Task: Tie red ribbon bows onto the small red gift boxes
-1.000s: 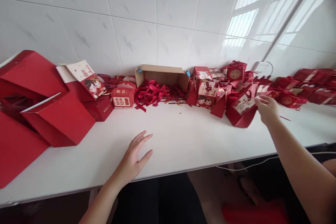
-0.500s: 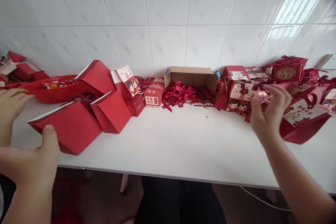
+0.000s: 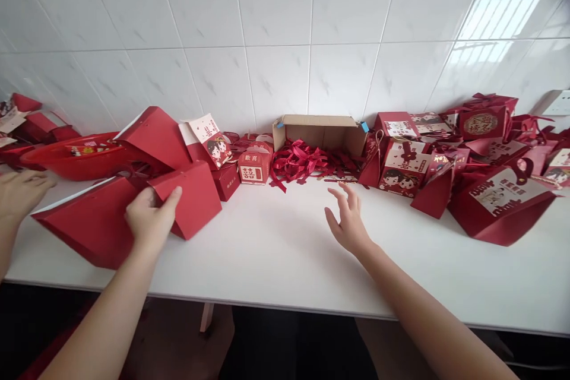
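Observation:
My left hand [image 3: 149, 217] is closed on the near edge of an open-topped red gift box [image 3: 196, 199], thumb on the outer face and the other fingers out of sight behind it. A larger red gift box [image 3: 93, 219] stands just left of that hand, and another red box [image 3: 155, 136] sits behind. Over the white tabletop, my right hand [image 3: 350, 219] holds nothing, its fingers apart. Closest to it is a heap of dark red ribbons [image 3: 298, 161] in front of an opened cardboard box [image 3: 320, 130].
A co-worker's hand [image 3: 22, 193] reaches in at the far left, near a red basin [image 3: 71, 157] with small packets. Small printed boxes [image 3: 253, 166] stand along the wall. Several finished-looking gift boxes [image 3: 503, 202] crowd the right side. The table's front edge [image 3: 285, 307] runs below.
My left hand has moved right and forward and taken hold of the red gift box. My right hand has come left from the boxes on the right to above the table's middle.

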### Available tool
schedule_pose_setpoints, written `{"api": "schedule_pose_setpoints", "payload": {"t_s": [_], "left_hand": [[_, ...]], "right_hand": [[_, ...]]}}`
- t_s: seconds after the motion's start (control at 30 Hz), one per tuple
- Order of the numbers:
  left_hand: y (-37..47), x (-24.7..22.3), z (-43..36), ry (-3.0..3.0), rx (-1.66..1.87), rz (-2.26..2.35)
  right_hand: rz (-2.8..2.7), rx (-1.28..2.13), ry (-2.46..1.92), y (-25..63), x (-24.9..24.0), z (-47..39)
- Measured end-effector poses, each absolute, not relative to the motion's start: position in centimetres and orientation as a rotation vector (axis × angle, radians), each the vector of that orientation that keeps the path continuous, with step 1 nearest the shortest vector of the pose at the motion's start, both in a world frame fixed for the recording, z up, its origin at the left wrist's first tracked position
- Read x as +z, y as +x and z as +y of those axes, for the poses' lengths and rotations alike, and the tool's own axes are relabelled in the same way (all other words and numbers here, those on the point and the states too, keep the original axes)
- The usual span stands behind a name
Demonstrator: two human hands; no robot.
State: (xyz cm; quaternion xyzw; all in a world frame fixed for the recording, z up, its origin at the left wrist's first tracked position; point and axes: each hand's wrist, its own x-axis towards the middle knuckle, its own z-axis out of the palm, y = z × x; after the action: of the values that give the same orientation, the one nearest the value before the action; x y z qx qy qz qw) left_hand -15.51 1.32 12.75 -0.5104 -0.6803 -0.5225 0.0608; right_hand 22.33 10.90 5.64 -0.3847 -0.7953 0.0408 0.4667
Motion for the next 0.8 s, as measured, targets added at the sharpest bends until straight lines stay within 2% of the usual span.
{"api": "schedule_pose_setpoints", "payload": {"t_s": [0.1, 0.27, 0.43, 0.6, 0.8], "left_hand": [[-10.4, 12.2, 1.2, -1.677, -1.808, -2.042], [-1.3, 12.3, 3.6, -2.289, -2.168, -1.944], [1.2, 12.4, 8.1, -2.346, -2.370, -1.705], [0.1, 12.6, 9.8, -2.539, -2.268, -1.738], [-0.6, 12.5, 9.2, -2.408, -2.121, -1.918]], "right_hand": [[-1.841, 0.336, -0.861, 21.7, 6.9, 10.6], [-1.711, 0.811, -0.626, 20.0, 9.2, 11.5], [-1.396, 1.331, -0.370, 20.1, 10.4, 13.0], [-1.467, 1.291, -0.380, 20.2, 11.1, 13.4], [-1.791, 1.357, -0.720, 21.5, 14.2, 14.8]]}}
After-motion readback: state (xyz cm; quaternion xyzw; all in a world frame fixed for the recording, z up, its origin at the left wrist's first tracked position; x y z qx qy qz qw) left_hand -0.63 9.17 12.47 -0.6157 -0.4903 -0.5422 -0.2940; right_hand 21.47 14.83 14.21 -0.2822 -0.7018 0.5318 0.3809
